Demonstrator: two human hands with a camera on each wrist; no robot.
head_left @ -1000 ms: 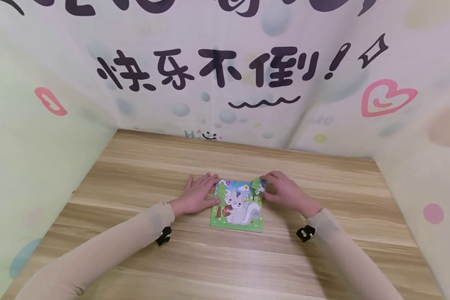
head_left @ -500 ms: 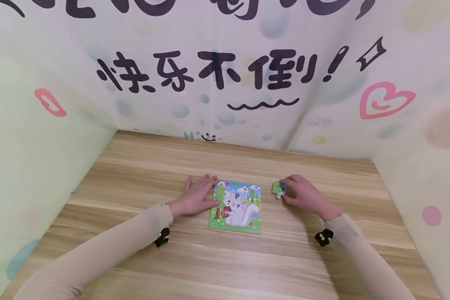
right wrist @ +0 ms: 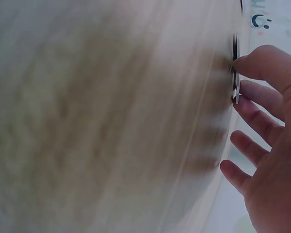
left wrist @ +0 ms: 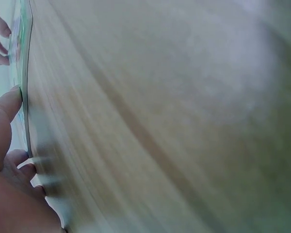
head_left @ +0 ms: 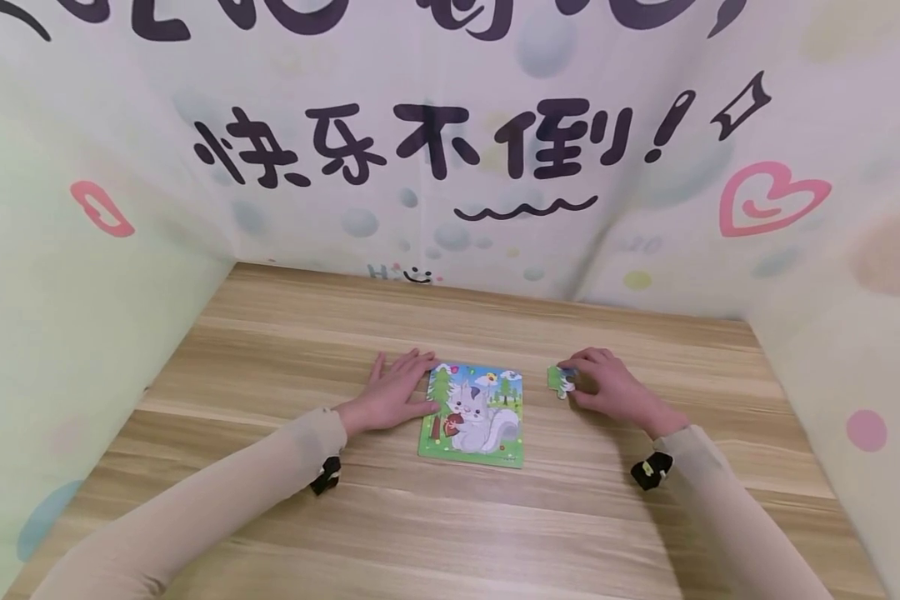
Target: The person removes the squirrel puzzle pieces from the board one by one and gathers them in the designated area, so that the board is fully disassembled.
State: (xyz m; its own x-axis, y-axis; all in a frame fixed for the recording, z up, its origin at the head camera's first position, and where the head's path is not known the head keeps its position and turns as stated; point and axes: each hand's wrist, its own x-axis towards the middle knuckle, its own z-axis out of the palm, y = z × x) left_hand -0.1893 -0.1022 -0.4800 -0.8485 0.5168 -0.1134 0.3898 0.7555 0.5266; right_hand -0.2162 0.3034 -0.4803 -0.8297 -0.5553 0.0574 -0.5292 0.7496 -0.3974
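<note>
A square jigsaw puzzle [head_left: 487,421] with a grey squirrel holding an acorn lies flat on the wooden table. My left hand [head_left: 390,398] rests at its left side, fingers spread, with the thumb on the picture and the fingertips at the upper left corner. In the left wrist view the thumb [left wrist: 12,99] presses at the puzzle's edge. To the right of the puzzle, my right hand [head_left: 613,390] pinches a green and white puzzle piece [head_left: 556,379] between thumb and fingers. The right wrist view shows that piece [right wrist: 236,73] edge-on, close to the tabletop.
The wood-grain table [head_left: 450,533] reaches back to a printed cloth wall [head_left: 330,225] with large dark lettering. Pale walls also close in the left and right sides. A black wrist strap [head_left: 651,471] sits below the right hand.
My right hand has drawn the puzzle piece away from the puzzle's upper right corner, to the right, and is now nearly still. The left hand stays where it was.
</note>
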